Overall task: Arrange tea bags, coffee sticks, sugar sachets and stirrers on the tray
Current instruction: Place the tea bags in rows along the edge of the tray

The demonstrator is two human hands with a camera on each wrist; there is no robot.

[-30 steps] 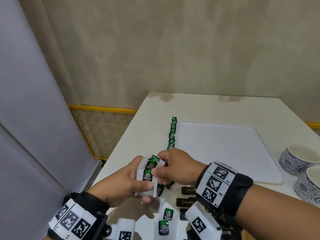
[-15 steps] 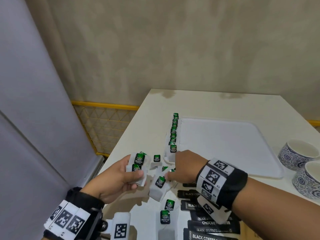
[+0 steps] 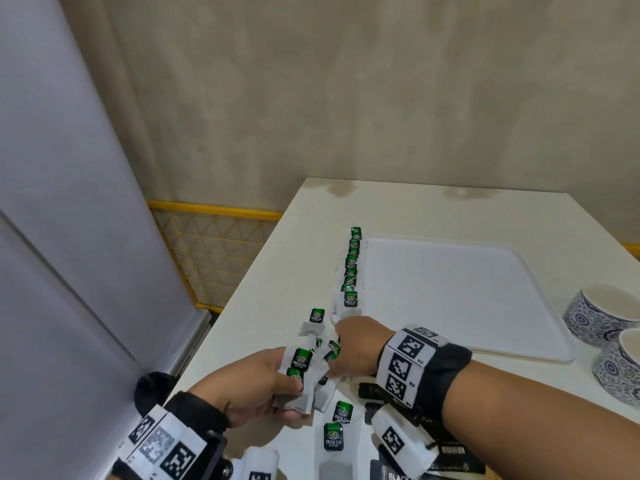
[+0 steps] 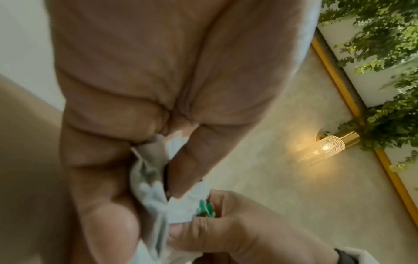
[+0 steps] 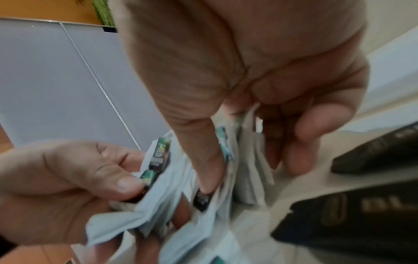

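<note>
Head view first: I see my left hand (image 3: 258, 386) curled around a small stack of tea bags (image 3: 300, 367), thumb pressed on top of the green tags, held just above the near left part of the white table (image 3: 263, 299). My right hand (image 3: 356, 344) sits just beside it, fingers bent down and pinching a tea bag at the edge of that stack — the two hands nearly touch. A row of tea bags (image 3: 351, 268) lines the left rim of the white tray (image 3: 485, 292), which lies flat on the table beyond my hands. One loose tea bag (image 3: 316, 318) lies on the table just left of the tray's near corner, and two more (image 3: 337, 424) lie nearer to me. Black coffee sticks (image 3: 401, 474) show under my right wrist. Two blue-patterned cups (image 3: 602, 313) stand at the right edge.

Left wrist view: my left hand (image 4: 144, 107) grips the white paper bags (image 4: 153, 180) between thumb and fingers, and the right hand's fingers (image 4: 226, 230) close on the same bundle from below, a green tag between them.

Right wrist view — blurred: the right thumb (image 5: 203, 157) presses down on a bag, the other fingers curled behind it; the left thumb (image 5: 120, 180) clamps the stack. Dark coffee sticks (image 5: 361, 214) lie at the right.
</note>
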